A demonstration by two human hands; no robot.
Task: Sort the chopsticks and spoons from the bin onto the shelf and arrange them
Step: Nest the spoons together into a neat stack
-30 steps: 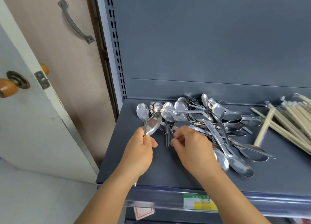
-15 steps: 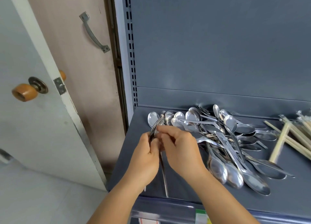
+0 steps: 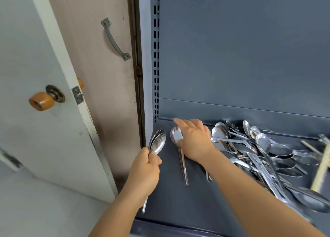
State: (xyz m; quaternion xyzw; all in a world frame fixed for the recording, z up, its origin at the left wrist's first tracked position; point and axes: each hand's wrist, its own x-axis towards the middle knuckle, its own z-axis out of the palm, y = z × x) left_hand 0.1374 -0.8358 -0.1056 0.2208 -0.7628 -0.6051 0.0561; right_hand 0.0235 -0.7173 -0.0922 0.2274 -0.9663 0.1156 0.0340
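On the grey shelf (image 3: 171, 201), no writing or label can be read; the left hand (image 3: 144, 172) has its fingers curled round a nested stack of spoons (image 3: 158, 142), bowls up, at the shelf's left edge, while the right hand (image 3: 194, 142) lies with fingers straight over a single spoon (image 3: 178, 147) beside the heap of spoons (image 3: 259, 153), chopsticks (image 3: 321, 169) far right

Spoons (image 3: 264, 153): shiny silver. Shelf (image 3: 178, 201): plain dark blue-grey. Chopsticks (image 3: 321, 172): pale tan. Door (image 3: 26, 76): white; knob (image 3: 42, 101): orange-brown.
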